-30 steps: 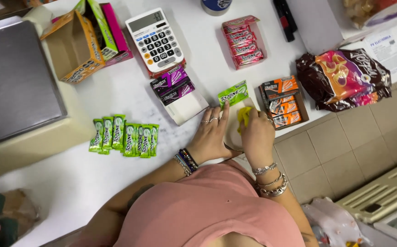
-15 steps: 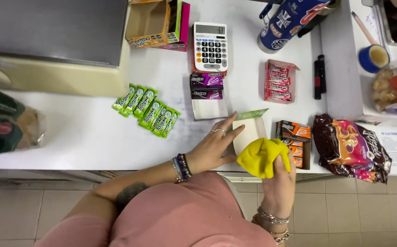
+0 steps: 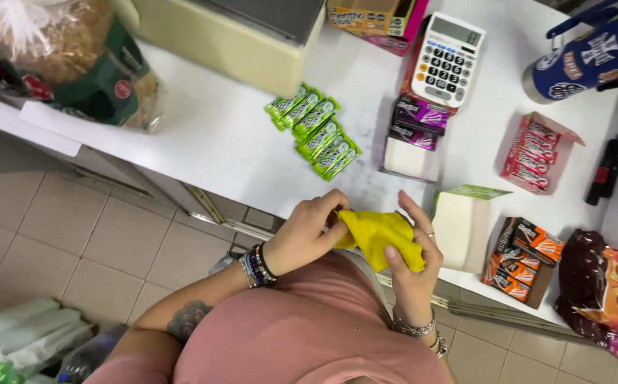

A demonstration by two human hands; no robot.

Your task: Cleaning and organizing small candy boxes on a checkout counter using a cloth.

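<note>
yellow cloth [image 3: 380, 236] held in both hands just off the edge of the white counter [image 3: 216, 135].
its long side runs left to right, tilting down toward the right. left hand [image 3: 305, 235] pinches its left end; right hand [image 3: 412, 252] grips the right end, fingers curled around it. one cloth; about seven green packets [image 3: 314, 130] lie in a row; one calculator [image 3: 446, 60] beyond.

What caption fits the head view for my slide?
Both hands, left hand and right hand, hold a yellow cloth above the white counter.
</note>
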